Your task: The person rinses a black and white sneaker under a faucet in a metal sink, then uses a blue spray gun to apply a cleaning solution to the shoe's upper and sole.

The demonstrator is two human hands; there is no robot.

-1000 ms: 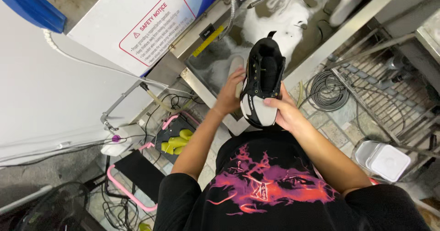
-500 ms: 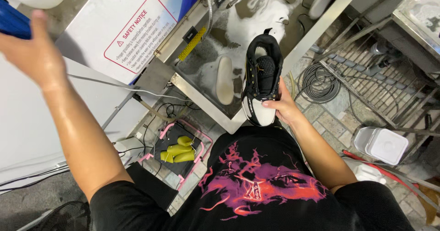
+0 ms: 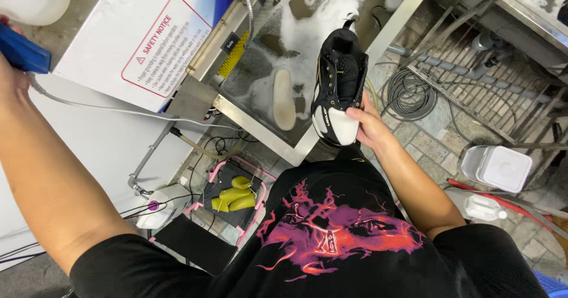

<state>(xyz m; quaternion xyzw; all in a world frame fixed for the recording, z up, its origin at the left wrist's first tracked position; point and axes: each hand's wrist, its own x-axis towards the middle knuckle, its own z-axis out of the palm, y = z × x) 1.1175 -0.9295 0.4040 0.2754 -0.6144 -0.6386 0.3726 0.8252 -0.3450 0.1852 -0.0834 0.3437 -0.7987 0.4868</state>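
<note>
Over the soapy sink (image 3: 260,117), I hold a black-and-white shoe (image 3: 337,88).

My right hand (image 3: 370,126) clasps its heel at the sink's near rim, so suds drip inside; beside it an insole (image 3: 284,100) soaks. My left hand (image 3: 9,76), far from the sink, grips a blue handle (image 3: 22,50).

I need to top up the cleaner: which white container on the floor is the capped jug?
The smaller white jug, lying nearer the person; the other is a square lidded tub.
</note>
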